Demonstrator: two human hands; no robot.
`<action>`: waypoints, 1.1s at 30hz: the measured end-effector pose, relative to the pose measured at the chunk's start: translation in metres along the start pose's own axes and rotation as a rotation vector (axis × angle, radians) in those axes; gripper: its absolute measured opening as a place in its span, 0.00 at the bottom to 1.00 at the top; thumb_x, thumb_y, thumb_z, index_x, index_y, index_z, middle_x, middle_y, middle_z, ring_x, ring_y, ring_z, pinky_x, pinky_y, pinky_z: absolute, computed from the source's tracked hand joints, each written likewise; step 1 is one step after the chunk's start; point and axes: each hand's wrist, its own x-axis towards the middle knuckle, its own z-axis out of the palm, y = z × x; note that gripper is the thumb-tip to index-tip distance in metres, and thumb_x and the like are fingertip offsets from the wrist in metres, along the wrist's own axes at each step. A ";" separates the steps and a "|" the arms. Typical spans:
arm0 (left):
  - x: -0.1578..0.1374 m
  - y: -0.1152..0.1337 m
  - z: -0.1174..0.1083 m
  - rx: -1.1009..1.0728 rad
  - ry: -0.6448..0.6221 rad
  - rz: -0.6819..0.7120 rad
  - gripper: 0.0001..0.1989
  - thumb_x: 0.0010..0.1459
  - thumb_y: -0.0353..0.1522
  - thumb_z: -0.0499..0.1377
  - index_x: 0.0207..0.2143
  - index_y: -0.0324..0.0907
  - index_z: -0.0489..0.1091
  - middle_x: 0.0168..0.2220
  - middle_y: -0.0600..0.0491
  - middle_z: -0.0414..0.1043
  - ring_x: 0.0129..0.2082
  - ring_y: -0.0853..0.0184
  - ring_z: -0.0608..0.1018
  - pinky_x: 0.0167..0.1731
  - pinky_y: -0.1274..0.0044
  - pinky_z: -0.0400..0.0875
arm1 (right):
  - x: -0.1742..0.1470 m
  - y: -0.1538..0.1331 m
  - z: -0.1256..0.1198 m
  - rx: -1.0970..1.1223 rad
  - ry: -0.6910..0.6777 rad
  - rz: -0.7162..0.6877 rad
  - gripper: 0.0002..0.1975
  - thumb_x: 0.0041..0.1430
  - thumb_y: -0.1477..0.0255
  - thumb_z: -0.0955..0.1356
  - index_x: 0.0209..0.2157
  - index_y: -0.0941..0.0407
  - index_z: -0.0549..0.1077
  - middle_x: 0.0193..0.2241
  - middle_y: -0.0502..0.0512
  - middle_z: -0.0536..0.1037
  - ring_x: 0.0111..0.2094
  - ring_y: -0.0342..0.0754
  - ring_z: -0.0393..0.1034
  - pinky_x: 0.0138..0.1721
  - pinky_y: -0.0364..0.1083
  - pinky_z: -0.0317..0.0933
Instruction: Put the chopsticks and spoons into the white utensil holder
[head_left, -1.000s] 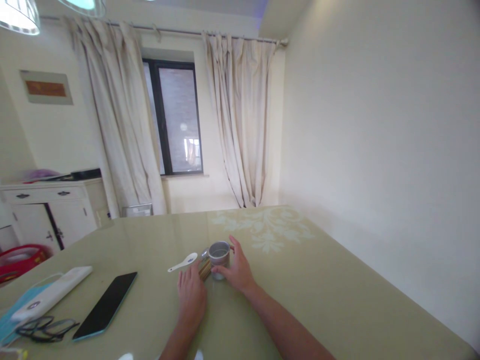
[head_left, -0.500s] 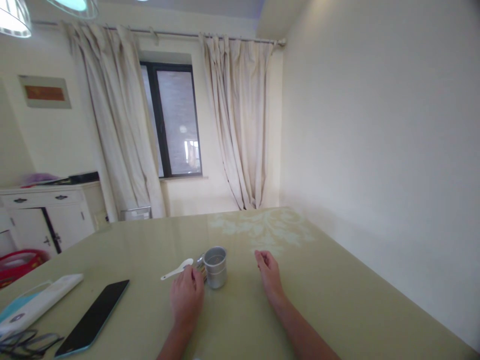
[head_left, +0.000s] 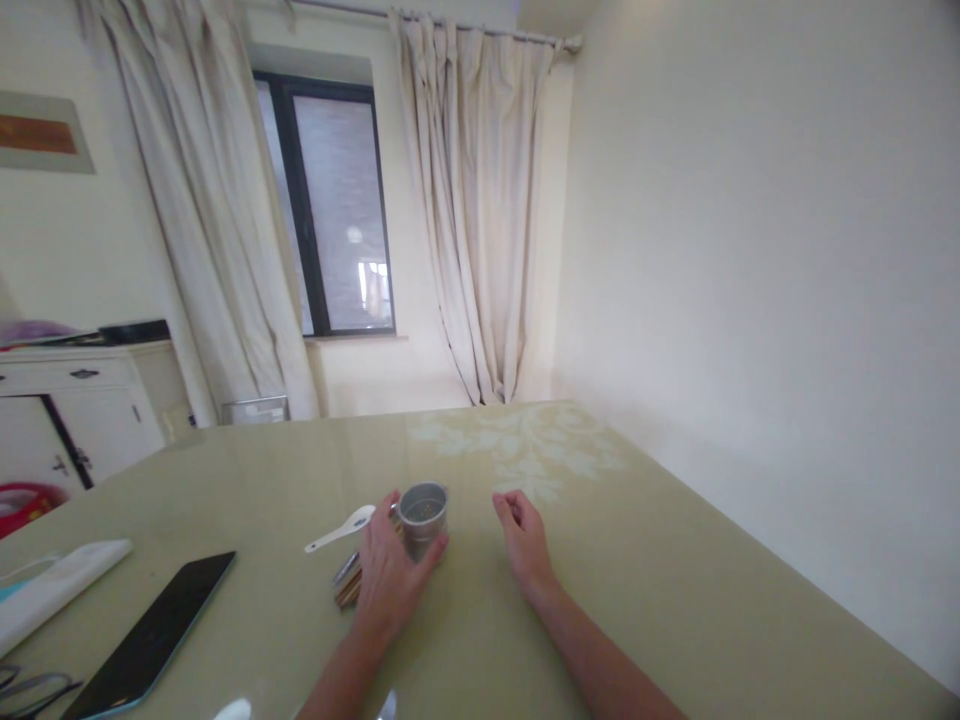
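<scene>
A metal cup stands upright on the table, with some small bits visible inside it. My left hand is wrapped round the cup from the left, thumb across its near side and fingers on its far left side. A white spoon lies just left of that hand. Partly hidden under the left hand are several slim sticks, perhaps pens or pencils. To the cup's right, my right hand rests with its fingers curled closed; anything within them is hidden.
The greenish table reaches to the wall on the right. On the left lie a dark phone, a long white object and a tangled dark cord or glasses. Shiny things show at the near edge.
My left hand has opened from over the sticks and closed round the cup. More of the sticks now shows. My right hand stays curled. The view has tipped down slightly.
</scene>
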 end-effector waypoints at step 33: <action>-0.003 -0.001 -0.029 0.491 -0.346 0.036 0.08 0.63 0.35 0.58 0.33 0.48 0.77 0.39 0.48 0.81 0.45 0.54 0.80 0.47 0.65 0.72 | -0.013 -0.018 -0.006 0.230 -0.212 0.272 0.35 0.52 0.35 0.71 0.30 0.56 0.81 0.23 0.49 0.72 0.25 0.47 0.69 0.29 0.44 0.63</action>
